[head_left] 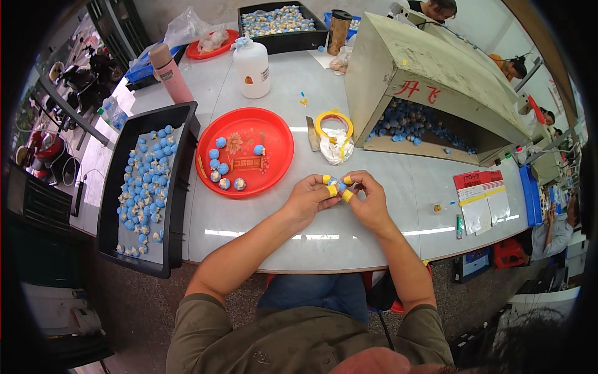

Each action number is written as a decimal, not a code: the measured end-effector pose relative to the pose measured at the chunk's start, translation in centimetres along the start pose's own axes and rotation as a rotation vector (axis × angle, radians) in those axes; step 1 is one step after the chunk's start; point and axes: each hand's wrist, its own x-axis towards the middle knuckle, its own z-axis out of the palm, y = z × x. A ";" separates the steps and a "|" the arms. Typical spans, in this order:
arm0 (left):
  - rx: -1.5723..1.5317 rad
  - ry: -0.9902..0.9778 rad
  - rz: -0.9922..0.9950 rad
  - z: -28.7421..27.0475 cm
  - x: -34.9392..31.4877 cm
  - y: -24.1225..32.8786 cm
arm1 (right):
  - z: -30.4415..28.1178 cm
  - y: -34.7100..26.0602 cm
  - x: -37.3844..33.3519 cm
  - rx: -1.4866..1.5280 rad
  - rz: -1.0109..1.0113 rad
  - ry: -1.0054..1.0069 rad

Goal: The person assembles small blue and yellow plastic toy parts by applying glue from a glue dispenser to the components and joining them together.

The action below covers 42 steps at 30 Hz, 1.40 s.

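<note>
Above the table's near part, my left hand (310, 197) and my right hand (370, 204) meet, both closed with fingertips pinched on one small blue-and-cream ball (336, 185). Yellow tape wraps several of my fingertips and hides part of the ball. Left of my hands lies a red round plate (281, 163) holding several similar blue balls (223, 168). Just beyond my hands are a yellow tape roll (319, 126), a crumpled white tissue (337, 149) and a flat metal blade-like strip (313, 134).
A black tray (176, 212) of blue-and-cream balls stands at the left. Behind are a pink bottle (174, 78), a white bottle (253, 68) and another filled black tray (321, 38). At right, a beige metal box (374, 68) holds blue pieces, near a red-and-white booklet (478, 193).
</note>
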 end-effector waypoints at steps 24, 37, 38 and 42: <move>-0.168 -0.064 -0.093 0.3 -0.2 0.2 | -1.3 -0.7 0.2 0.103 0.008 -0.050; -0.146 -0.084 -0.076 0.4 -0.2 -0.3 | -0.8 -1.6 0.1 0.052 0.023 -0.014; -0.142 -0.086 -0.073 0.4 -0.2 -0.4 | -0.8 -1.6 0.1 0.051 0.024 -0.017; -0.132 -0.094 -0.065 0.3 -0.2 -0.4 | -1.0 -1.6 0.2 -0.009 -0.045 -0.020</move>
